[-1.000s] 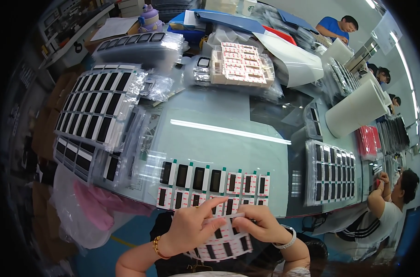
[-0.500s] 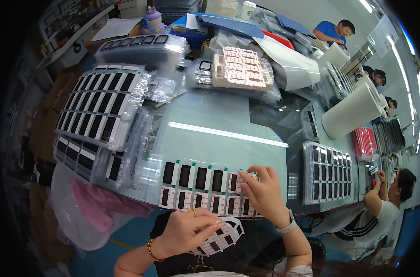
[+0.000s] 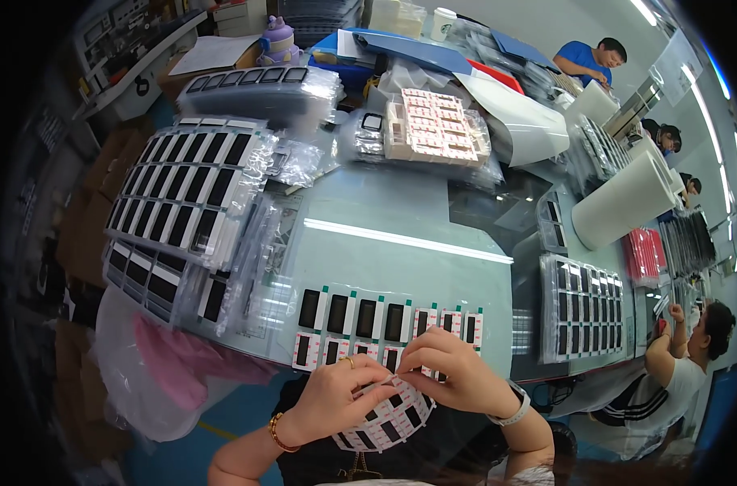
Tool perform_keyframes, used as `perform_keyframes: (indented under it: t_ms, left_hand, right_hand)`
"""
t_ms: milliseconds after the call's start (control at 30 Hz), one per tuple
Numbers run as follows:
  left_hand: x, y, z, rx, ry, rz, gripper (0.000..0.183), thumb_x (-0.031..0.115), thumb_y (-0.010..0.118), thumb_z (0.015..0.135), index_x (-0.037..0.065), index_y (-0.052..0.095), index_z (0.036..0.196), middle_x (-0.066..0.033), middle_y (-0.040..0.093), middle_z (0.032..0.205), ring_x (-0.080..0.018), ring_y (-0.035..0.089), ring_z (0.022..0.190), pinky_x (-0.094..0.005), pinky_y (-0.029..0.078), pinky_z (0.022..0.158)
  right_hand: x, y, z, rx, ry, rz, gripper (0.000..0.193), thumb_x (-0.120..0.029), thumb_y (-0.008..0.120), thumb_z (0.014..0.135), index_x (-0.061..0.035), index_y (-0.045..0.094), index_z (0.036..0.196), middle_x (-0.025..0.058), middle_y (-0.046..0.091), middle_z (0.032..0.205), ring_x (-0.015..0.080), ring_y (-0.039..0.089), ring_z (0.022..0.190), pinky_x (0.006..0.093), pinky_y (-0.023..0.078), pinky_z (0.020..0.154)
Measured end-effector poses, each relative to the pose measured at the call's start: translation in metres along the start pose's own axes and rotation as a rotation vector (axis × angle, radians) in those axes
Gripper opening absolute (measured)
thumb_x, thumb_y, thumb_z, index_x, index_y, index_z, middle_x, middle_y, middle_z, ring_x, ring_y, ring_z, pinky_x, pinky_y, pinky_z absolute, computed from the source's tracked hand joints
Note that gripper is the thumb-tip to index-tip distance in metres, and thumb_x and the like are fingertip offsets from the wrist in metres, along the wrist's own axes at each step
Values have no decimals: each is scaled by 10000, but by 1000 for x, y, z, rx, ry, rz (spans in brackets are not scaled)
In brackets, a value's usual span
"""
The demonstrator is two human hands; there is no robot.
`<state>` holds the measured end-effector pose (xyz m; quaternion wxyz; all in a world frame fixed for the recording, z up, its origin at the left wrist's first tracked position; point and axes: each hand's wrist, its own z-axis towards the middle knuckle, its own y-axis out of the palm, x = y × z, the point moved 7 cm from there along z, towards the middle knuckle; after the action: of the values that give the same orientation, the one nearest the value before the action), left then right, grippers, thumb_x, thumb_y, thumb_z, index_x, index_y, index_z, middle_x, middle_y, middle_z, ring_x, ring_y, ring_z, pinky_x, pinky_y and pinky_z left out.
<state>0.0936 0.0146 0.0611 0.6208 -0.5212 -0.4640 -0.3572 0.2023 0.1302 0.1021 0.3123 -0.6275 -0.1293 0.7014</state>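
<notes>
My left hand [image 3: 330, 398] is closed on a curved sheet of white adhesive frames [image 3: 374, 430] with pink marks and rectangular openings. The thumb and fingers of my right hand [image 3: 453, 371] pinch the same sheet's upper edge, close to the left fingertips. Just beyond the hands, two rows of small black rectangular panels [image 3: 337, 313] with white strips and green tabs lie on the glass-topped table [image 3: 385, 255]. Panels in the near row, such as this one [image 3: 305, 350], carry white-and-pink adhesive frames, as do several at the far row's right end. My hands hide part of the near row.
Trays of black panels [image 3: 174, 178] are stacked at the left. Another tray [image 3: 581, 312] lies on the right, near a large white roll [image 3: 624, 202]. A pile of adhesive sheets [image 3: 437, 125] stands at the back. Co-workers sit along the right side.
My right hand has moved left and down from the far row's right end to the sheet. An adhesive frame now shows on panels there. The whole view has shifted slightly.
</notes>
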Motion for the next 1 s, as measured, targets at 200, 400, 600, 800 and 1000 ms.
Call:
perform_keyframes:
  t_ms: [200,400,600,800,1000]
  left_hand:
    - [-21,-17,1,96,-28,-126,183,170,665,987,-1,730,1000,-91,675,900,-156,593,680,-296,462,611]
    - [-17,0,-4,-45,-92,9,179,162,642,969,28,729,889,-127,660,721,-238,629,650,-332,482,602]
    - [-19,9,1,35,-71,209,129,194,687,952,69,716,943,-103,650,639,-275,631,526,-354,468,500]
    - [-20,15,1,101,37,568,302,243,713,940,127,708,1218,-51,644,607,-215,619,486,-349,449,461]
    - [-20,18,5,82,31,666,345,264,715,938,131,704,1257,-32,617,578,-201,602,464,-344,431,439]
  right_hand:
    - [-16,-15,2,43,42,148,183,50,749,822,-25,692,979,85,698,923,240,669,833,340,524,729]
    - [56,-36,5,333,432,220,51,-27,684,942,19,686,964,44,704,885,87,631,821,243,505,728]
    - [103,-15,-1,357,484,323,97,-83,701,963,13,696,973,16,710,901,60,623,814,232,514,729]
    - [103,-8,1,350,427,227,105,-83,710,963,19,697,983,3,710,832,33,604,734,199,479,647]
    - [104,-5,0,327,397,186,91,-71,710,960,14,700,989,3,700,795,30,587,685,198,463,612]
